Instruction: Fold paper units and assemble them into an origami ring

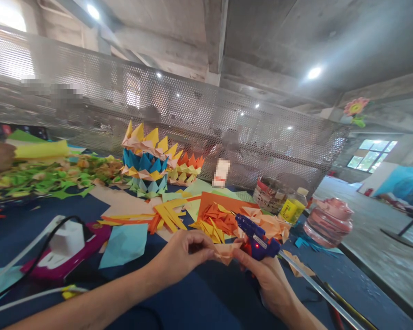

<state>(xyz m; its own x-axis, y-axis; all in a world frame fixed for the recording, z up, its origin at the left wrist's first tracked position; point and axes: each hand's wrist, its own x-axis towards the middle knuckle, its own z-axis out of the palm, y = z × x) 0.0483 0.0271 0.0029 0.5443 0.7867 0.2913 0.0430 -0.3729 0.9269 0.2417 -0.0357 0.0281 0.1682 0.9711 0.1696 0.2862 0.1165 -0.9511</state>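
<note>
My left hand [184, 254] pinches one end of a small folded peach paper piece [226, 255] between thumb and fingertips. My right hand [270, 277] is wrapped round a blue hot glue gun [256, 234] with a lit red light, its nozzle pointing up and left. The right thumb reaches the other end of the folded paper. A long clear glue stick [306, 276] runs out of the gun's rear. Just beyond the hands lie orange folded pieces [220, 219], yellow folded pieces [209, 229] and peach pieces [273, 223].
A magenta power strip [98, 234] with a white plug and cables lies at left. Stacked zigzag paper crowns [146, 162] stand behind, near green scraps [72, 176]. At right are a yellow-labelled bottle [293, 206], a pink jug [328, 224] and the table edge. A mesh panel [192, 110] stands behind.
</note>
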